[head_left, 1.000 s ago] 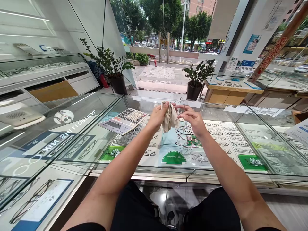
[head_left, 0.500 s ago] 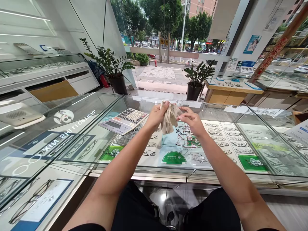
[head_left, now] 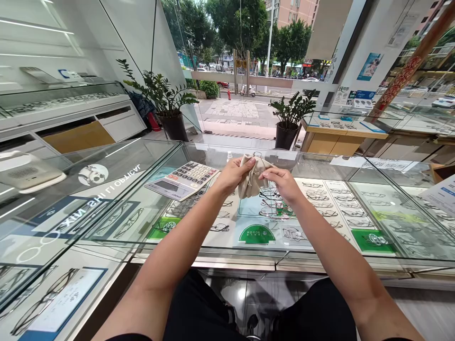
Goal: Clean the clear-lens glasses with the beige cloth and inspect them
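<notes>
Over the glass counter, a crumpled beige cleaning cloth is bunched in my left hand, the thumb pressed on top. My right hand is closed in a pinch at the cloth's right side. Thin wire-like lines by the cloth look like part of a pair of eyeglasses, mostly covered by the cloth and my fingers. A calculator lies on the glass to the left of my hands.
Rows of eyeglass frames lie beneath the glass countertop. A white device sits at the far left. Potted plants stand beyond the counter, before the glass doors. A sheet of paper is at the right edge.
The cloth has been gathered and spread toward the right, now behind my right fingers. My right fingers have drawn closer to it. My left hand stays closed on the cloth.
</notes>
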`<control>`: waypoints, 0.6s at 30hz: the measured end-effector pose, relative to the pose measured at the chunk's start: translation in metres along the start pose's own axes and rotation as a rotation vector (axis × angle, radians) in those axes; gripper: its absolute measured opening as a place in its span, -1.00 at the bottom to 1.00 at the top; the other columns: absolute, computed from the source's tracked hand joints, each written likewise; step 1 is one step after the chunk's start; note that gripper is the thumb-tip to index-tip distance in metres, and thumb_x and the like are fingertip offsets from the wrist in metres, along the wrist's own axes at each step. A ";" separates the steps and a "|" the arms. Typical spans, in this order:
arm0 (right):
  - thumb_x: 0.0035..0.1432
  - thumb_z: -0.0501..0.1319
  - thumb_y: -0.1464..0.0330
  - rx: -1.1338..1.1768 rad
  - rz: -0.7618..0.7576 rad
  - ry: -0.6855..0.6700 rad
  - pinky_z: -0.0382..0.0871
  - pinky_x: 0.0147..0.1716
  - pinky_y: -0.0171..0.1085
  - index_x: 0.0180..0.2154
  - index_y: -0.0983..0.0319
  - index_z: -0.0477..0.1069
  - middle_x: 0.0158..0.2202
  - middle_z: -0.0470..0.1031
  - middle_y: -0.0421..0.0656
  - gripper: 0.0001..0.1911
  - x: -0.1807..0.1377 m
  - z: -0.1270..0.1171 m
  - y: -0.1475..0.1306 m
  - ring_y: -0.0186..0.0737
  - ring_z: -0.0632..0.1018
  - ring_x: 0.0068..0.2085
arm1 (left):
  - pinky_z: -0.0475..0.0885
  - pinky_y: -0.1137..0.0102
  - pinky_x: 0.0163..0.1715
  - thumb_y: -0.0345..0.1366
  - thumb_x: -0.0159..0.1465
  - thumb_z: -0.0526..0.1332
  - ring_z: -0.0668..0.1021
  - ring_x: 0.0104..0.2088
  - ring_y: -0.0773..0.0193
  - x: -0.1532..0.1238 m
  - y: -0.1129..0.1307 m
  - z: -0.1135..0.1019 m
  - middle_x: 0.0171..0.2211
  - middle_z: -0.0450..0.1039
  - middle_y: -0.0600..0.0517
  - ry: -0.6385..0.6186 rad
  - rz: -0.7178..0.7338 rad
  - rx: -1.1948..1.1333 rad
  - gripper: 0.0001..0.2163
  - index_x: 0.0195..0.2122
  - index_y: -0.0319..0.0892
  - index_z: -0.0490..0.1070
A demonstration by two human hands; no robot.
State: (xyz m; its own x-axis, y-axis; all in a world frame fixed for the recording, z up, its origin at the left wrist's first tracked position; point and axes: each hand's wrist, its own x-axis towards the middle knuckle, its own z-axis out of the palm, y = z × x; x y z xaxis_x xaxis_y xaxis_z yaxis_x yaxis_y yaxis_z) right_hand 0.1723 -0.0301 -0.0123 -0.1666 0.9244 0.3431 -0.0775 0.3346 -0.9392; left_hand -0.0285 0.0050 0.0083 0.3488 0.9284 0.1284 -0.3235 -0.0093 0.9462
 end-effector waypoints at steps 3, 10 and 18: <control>0.05 0.56 -0.02 0.051 0.032 0.042 0.38 0.09 -0.06 -0.40 0.07 0.78 -0.26 0.70 -0.15 -0.69 0.000 -0.001 -0.001 -0.02 0.55 -0.08 | 0.51 0.46 -0.32 0.04 -0.12 0.78 0.60 -0.38 0.34 -0.002 0.006 0.001 -0.36 0.64 0.02 -0.035 -0.021 -0.024 -0.39 -0.23 -0.27 0.65; 0.04 0.57 -0.02 0.085 0.045 0.047 0.40 0.06 -0.07 -0.42 0.08 0.77 -0.27 0.71 -0.13 -0.68 -0.001 -0.001 -0.003 -0.02 0.57 -0.10 | 0.49 0.45 -0.30 -0.13 -0.11 0.79 0.60 -0.37 0.32 -0.005 0.011 -0.001 -0.32 0.65 0.01 -0.179 -0.028 0.032 -0.44 -0.18 -0.26 0.65; 0.00 0.56 0.02 0.076 0.047 0.016 0.39 0.04 -0.05 -0.46 0.12 0.75 -0.32 0.68 -0.10 -0.69 0.002 0.001 0.002 -0.04 0.55 -0.16 | 0.44 0.44 -0.40 0.22 0.05 0.68 0.54 -0.45 0.33 -0.004 0.004 0.007 -0.44 0.59 0.02 -0.128 0.124 0.137 -0.39 -0.30 -0.26 0.58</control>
State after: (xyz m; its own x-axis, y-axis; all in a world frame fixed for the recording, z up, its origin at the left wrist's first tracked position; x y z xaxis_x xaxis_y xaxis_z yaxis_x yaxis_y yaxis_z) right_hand 0.1713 -0.0278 -0.0132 -0.1564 0.9416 0.2982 -0.1450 0.2768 -0.9499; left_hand -0.0255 -0.0017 0.0131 0.4252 0.8626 0.2743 -0.2513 -0.1786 0.9513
